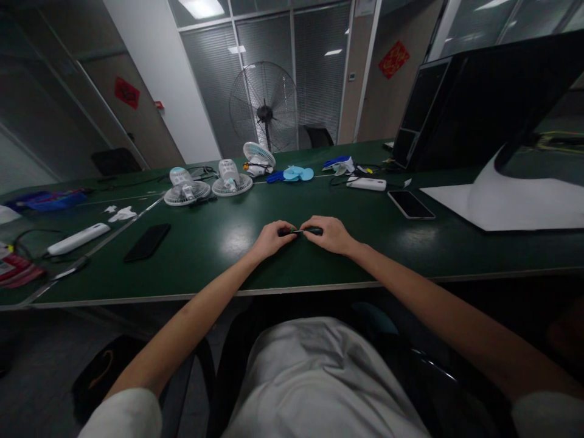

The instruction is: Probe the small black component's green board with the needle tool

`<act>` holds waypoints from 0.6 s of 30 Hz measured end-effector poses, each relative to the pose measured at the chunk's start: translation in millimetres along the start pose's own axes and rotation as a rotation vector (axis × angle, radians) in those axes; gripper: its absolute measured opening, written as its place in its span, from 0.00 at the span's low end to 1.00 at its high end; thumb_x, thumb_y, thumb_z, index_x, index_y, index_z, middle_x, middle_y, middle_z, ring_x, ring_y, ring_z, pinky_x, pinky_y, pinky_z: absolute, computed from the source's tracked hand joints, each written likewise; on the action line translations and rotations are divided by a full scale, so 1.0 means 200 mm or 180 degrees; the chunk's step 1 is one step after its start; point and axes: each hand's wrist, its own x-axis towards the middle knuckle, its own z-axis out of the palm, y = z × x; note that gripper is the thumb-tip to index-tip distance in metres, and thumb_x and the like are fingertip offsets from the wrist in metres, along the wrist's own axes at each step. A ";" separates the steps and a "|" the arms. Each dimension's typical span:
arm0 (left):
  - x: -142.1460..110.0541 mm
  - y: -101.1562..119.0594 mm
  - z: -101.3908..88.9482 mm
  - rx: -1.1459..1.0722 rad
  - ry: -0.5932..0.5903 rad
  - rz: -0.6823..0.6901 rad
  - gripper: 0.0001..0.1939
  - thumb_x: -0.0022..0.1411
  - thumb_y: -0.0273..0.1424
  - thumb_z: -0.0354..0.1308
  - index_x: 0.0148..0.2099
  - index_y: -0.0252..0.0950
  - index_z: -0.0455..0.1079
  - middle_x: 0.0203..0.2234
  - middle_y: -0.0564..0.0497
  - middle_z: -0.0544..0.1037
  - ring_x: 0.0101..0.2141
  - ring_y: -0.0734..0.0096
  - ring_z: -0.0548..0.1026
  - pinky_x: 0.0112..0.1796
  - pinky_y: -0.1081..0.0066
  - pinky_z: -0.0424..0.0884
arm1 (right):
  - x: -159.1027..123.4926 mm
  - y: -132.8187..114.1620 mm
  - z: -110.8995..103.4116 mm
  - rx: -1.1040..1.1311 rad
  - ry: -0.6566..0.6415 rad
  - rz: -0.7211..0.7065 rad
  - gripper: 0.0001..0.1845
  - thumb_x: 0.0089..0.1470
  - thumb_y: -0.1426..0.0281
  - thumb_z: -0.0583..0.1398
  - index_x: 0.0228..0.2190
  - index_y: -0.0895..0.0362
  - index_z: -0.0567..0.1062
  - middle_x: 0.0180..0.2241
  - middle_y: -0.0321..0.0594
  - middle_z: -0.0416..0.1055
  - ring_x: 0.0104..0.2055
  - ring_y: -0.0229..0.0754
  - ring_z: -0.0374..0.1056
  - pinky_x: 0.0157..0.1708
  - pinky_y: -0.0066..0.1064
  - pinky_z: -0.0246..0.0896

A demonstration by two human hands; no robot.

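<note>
Close to the front edge of the green table, my right hand (329, 233) is closed around the dark handle of a small screwdriver (314, 230). Its thin metal shaft points left toward my other hand. My left hand (272, 238) pinches a small dark piece with a touch of green (285, 232), and its kind is too small to make out. The two hands nearly meet, and the shaft bridges the gap between them. My fingers partly hide both items.
White fan heads (232, 184) lie face down at the back left, another fan (259, 159) beside them. Light blue fan blades (298, 174) lie behind my hands. Phones lie left (147, 243) and right (411, 205). A large monitor (493, 103) stands on the right.
</note>
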 end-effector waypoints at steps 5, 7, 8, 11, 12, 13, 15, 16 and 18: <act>0.00 0.00 0.00 -0.0001 -0.0020 -0.0012 0.16 0.66 0.40 0.63 0.49 0.33 0.75 0.41 0.47 0.80 0.41 0.64 0.77 0.46 0.59 0.74 | 0.00 -0.01 -0.01 0.0013 0.0004 -0.0124 0.10 0.61 0.66 0.63 0.43 0.49 0.82 0.43 0.38 0.80 0.43 0.46 0.76 0.45 0.35 0.66; 0.00 0.01 -0.01 0.0012 -0.0029 -0.0012 0.15 0.66 0.40 0.63 0.48 0.34 0.75 0.42 0.46 0.80 0.42 0.64 0.77 0.47 0.59 0.73 | 0.00 -0.01 -0.01 0.0035 0.0006 -0.0160 0.10 0.61 0.65 0.62 0.43 0.49 0.82 0.43 0.38 0.80 0.43 0.46 0.76 0.45 0.34 0.66; 0.00 0.01 -0.01 0.0021 -0.0035 -0.0009 0.15 0.66 0.40 0.63 0.48 0.34 0.76 0.42 0.46 0.80 0.43 0.64 0.77 0.48 0.58 0.73 | 0.00 -0.01 -0.01 0.0046 0.0005 -0.0175 0.10 0.61 0.66 0.62 0.43 0.49 0.82 0.44 0.38 0.80 0.43 0.46 0.76 0.45 0.34 0.67; 0.00 0.02 -0.01 0.0059 -0.0056 0.0010 0.15 0.66 0.39 0.62 0.48 0.34 0.76 0.43 0.46 0.80 0.43 0.64 0.77 0.49 0.58 0.73 | 0.00 -0.01 0.00 0.0056 -0.0005 -0.0190 0.10 0.62 0.66 0.62 0.44 0.49 0.81 0.44 0.37 0.80 0.43 0.45 0.75 0.45 0.35 0.67; 0.00 0.02 -0.01 0.0079 -0.0062 0.0016 0.15 0.66 0.40 0.62 0.48 0.34 0.76 0.43 0.46 0.79 0.43 0.64 0.77 0.49 0.58 0.73 | 0.00 -0.01 0.00 0.0050 -0.0007 -0.0181 0.10 0.61 0.66 0.62 0.44 0.49 0.81 0.44 0.38 0.80 0.43 0.45 0.75 0.45 0.35 0.67; 0.00 0.01 -0.01 0.0103 -0.0066 0.0020 0.15 0.67 0.40 0.62 0.48 0.34 0.75 0.43 0.46 0.79 0.43 0.64 0.77 0.49 0.58 0.73 | 0.00 -0.01 0.00 0.0041 -0.0003 -0.0165 0.10 0.61 0.65 0.63 0.44 0.49 0.81 0.43 0.38 0.80 0.42 0.45 0.75 0.45 0.35 0.67; 0.00 0.00 -0.01 0.0165 -0.0072 0.0026 0.15 0.67 0.40 0.61 0.48 0.34 0.75 0.43 0.45 0.79 0.43 0.64 0.77 0.48 0.58 0.73 | 0.00 0.00 0.00 0.0020 0.0026 -0.0113 0.10 0.62 0.65 0.62 0.44 0.50 0.81 0.43 0.39 0.80 0.42 0.46 0.75 0.45 0.36 0.67; 0.00 0.00 -0.01 0.0201 -0.0074 0.0030 0.16 0.67 0.40 0.61 0.49 0.34 0.74 0.43 0.45 0.78 0.43 0.64 0.77 0.47 0.58 0.73 | 0.00 0.00 0.00 0.0010 0.0047 -0.0086 0.10 0.62 0.65 0.62 0.44 0.50 0.81 0.43 0.39 0.79 0.42 0.47 0.75 0.44 0.37 0.67; 0.00 -0.01 -0.01 0.0281 -0.0078 0.0047 0.16 0.68 0.40 0.60 0.50 0.34 0.74 0.44 0.45 0.78 0.43 0.64 0.76 0.47 0.58 0.73 | 0.00 0.01 -0.01 0.0001 0.0074 -0.0044 0.10 0.63 0.65 0.62 0.44 0.50 0.81 0.43 0.40 0.79 0.43 0.47 0.75 0.45 0.37 0.67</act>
